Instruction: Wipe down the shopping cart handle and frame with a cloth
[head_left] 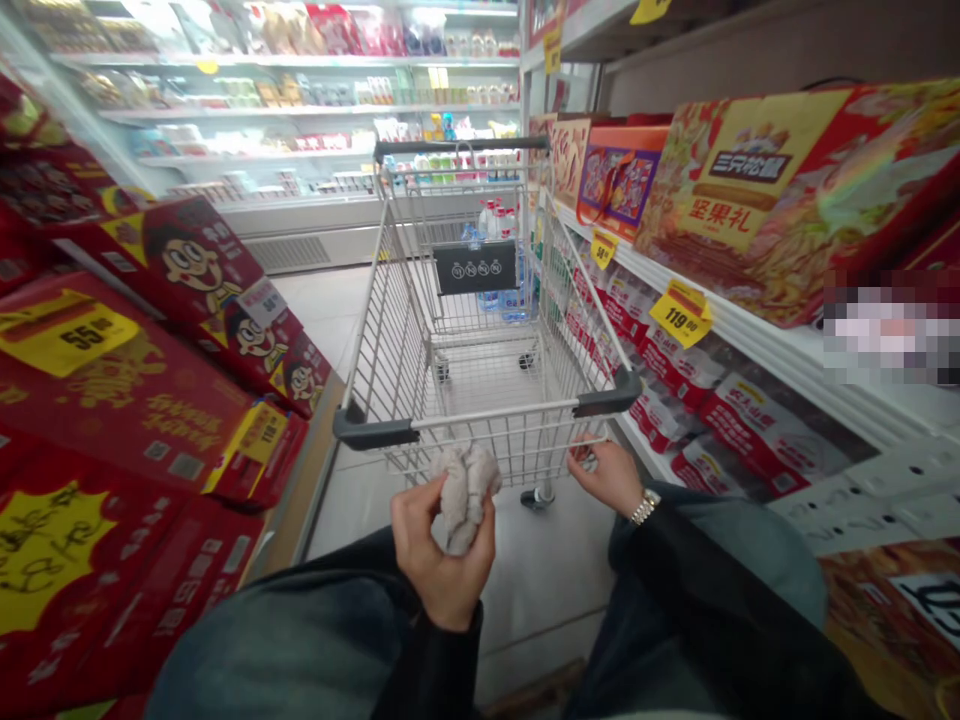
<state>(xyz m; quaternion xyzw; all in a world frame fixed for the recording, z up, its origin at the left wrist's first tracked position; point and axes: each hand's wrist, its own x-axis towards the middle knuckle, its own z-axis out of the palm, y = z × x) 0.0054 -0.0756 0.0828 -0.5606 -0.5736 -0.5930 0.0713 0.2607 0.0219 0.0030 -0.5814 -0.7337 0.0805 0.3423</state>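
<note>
A wire shopping cart (480,415) stands in front of me, its basket holding nothing that I can see. My left hand (442,560) is closed around a crumpled greyish-beige cloth (466,490), which is bunched up close to the cart's near end. At the near right corner, below the dark plastic corner piece (611,395), my right hand (604,475) has its fingers curled at a wire of the basket. A metal watch (645,507) circles that wrist. The cart's far handle (461,148) faces away from me.
Red gift boxes (150,390) with yellow price tags are stacked at the left. On the right, a shelf (720,270) bears nut gift boxes (757,190), with packs of red-labelled bottles (675,380) below. Lit refrigerated shelves (300,110) stand at the back, behind a tiled floor (292,305).
</note>
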